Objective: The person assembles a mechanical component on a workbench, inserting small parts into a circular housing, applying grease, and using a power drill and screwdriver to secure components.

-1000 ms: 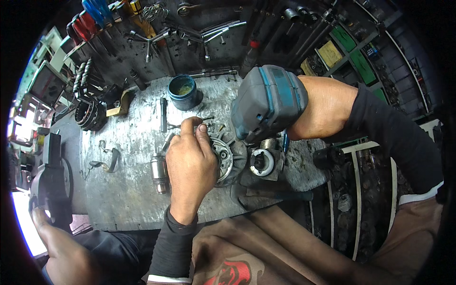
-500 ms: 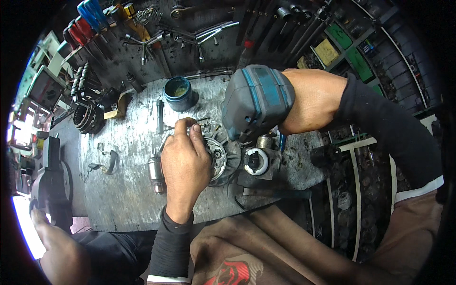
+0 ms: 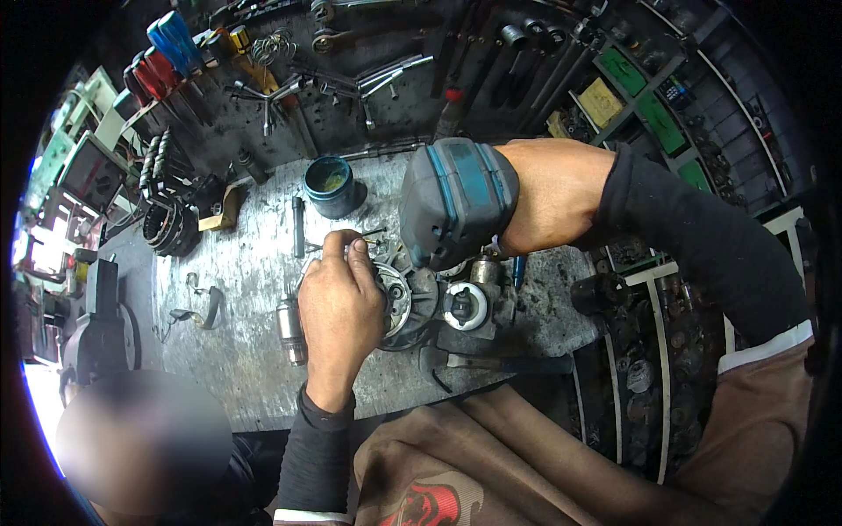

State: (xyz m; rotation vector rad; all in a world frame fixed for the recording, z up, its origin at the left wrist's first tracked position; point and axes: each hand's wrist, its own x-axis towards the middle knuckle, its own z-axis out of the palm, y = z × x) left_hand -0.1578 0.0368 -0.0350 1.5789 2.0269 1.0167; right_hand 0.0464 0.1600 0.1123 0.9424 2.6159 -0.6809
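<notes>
My right hand [image 3: 548,188] grips a cordless power driver whose black and teal battery [image 3: 463,202] faces up. Its nose and my right fingers are hidden behind the battery. My left hand [image 3: 340,302] lies against the left side of a round metal motor housing [image 3: 402,302]. Its fingers are curled, thumb near the forefinger, and whatever they pinch is out of sight. Just right of the housing sits a part with a white ring [image 3: 478,307]. Left of my left wrist lies a metal shaft-like cylinder [image 3: 289,329]. Long thin screws [image 3: 373,232] lie beyond my left fingertips.
A blue jar [image 3: 329,195] and a dark rod [image 3: 298,230] are on the far side of the metal-topped bench [image 3: 219,368]. A hammer [image 3: 504,361] lies along the near edge. Tools hang on the back wall. Another person [image 3: 145,443] is at the lower left.
The driver and my right hand have shifted slightly left and nearer. My left hand stays by the housing. The other person has moved further into view at the lower left.
</notes>
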